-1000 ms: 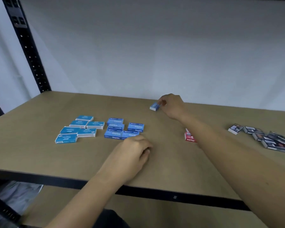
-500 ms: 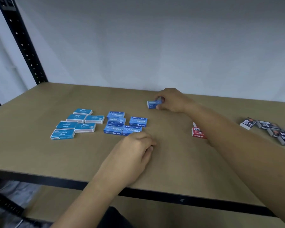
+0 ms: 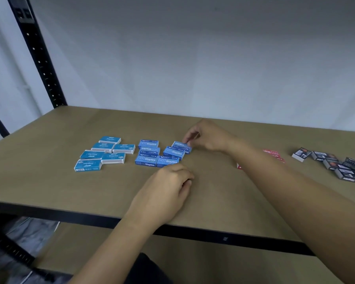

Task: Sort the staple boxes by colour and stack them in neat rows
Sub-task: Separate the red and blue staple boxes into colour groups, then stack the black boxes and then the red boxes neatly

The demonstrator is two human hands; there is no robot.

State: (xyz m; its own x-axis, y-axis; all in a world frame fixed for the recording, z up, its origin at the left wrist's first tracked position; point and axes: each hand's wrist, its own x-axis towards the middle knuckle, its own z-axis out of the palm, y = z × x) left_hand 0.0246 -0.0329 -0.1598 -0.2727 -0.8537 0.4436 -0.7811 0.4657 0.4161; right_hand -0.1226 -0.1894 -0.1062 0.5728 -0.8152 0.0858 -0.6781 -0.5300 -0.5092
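Several light-blue staple boxes [image 3: 108, 153] lie grouped at the left of the shelf board. To their right sits a cluster of darker blue staple boxes [image 3: 149, 155]. My right hand [image 3: 208, 137] pinches one more darker blue box [image 3: 180, 146], tilted at the cluster's back right corner and touching the boxes there. Red staple boxes [image 3: 272, 153] lie behind my right forearm, partly hidden. Black staple boxes [image 3: 334, 163] are scattered at the far right. My left hand [image 3: 168, 192] rests curled on the board just in front of the darker blue cluster, holding nothing.
The brown shelf board [image 3: 39, 181] has a black front rail [image 3: 70, 217] near me. A black perforated upright [image 3: 39, 56] stands at the back left corner. A grey wall closes the back. A lower shelf board shows below.
My right hand carried the darker blue box from the back middle of the board leftward and down onto the darker blue cluster. My left hand stayed in place.
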